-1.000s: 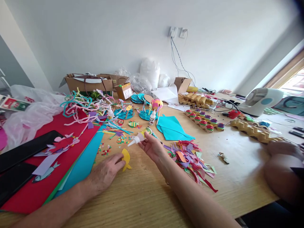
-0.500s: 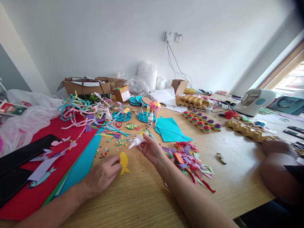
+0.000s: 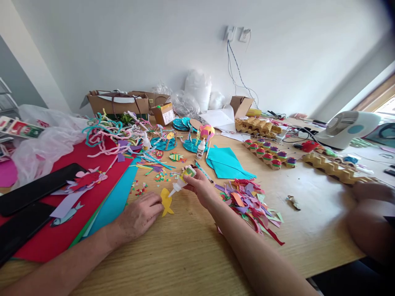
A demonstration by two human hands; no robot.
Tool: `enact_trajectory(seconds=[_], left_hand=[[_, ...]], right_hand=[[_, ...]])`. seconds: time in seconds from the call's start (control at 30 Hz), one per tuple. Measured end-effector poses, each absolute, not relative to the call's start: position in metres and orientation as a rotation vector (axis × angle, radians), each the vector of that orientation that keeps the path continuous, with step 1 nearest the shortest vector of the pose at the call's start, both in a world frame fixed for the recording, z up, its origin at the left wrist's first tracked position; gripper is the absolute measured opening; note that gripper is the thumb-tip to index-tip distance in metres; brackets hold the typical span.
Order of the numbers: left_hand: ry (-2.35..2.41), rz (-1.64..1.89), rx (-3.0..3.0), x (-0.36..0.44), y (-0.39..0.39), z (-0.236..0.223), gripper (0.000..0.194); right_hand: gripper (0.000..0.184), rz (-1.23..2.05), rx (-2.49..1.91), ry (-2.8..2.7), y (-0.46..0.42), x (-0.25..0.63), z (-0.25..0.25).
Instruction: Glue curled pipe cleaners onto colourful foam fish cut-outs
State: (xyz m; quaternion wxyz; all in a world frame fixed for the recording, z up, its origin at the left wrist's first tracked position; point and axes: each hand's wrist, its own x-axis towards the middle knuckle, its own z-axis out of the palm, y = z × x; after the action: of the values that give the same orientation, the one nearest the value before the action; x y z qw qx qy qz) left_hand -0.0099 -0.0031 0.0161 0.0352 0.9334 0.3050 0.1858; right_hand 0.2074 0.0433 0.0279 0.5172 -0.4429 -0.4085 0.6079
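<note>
Nearest me on the worktop (image 3: 185, 255), my left hand (image 3: 140, 216) lies low, its fingers bunched together at the left edge of the yellow fish (image 3: 166, 202); I can't tell whether they pinch it or only press it. The fish lies flat and looks like thin, light paper, so I'd expect it to skid or crease easily; a light press on the rim seems the best hold. Just to its right, my right hand (image 3: 202, 187) has its fingers clamped round the bottle (image 3: 183, 179), which is tipped, nozzle down, at the fish's right edge; I can't tell if they touch. The bottle looks light and soft-walled, so I'd grip mid-body and squeeze gently. Right of that hand are the paper scraps (image 3: 247, 201), flimsy and loose. To the left, the red sheet (image 3: 66, 158) spreads wide. A bit farther lie the confetti (image 3: 162, 176), then the striped fish (image 3: 176, 157), with the teal sheets (image 3: 226, 162) to their right. Beyond the striped fish, the small bottle (image 3: 200, 150) stands upright. At the far edge, by the wall, sits the open box (image 3: 241, 107).
</note>
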Motion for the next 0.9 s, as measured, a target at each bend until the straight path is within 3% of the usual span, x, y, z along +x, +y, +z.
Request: enact_trajectory(seconds=[0.5, 0.9], left_hand=[[0.950, 0.543, 2.843, -0.007, -0.005, 0.020, 0.027], [0.983, 0.494, 2.853, -0.008, -0.005, 0.020, 0.028]], right_hand=[[0.032, 1.180, -1.136, -1.100, 0.043, 0.205, 0.026], [0.016, 1.621, -0.822, -0.540, 0.047, 0.210, 0.036]])
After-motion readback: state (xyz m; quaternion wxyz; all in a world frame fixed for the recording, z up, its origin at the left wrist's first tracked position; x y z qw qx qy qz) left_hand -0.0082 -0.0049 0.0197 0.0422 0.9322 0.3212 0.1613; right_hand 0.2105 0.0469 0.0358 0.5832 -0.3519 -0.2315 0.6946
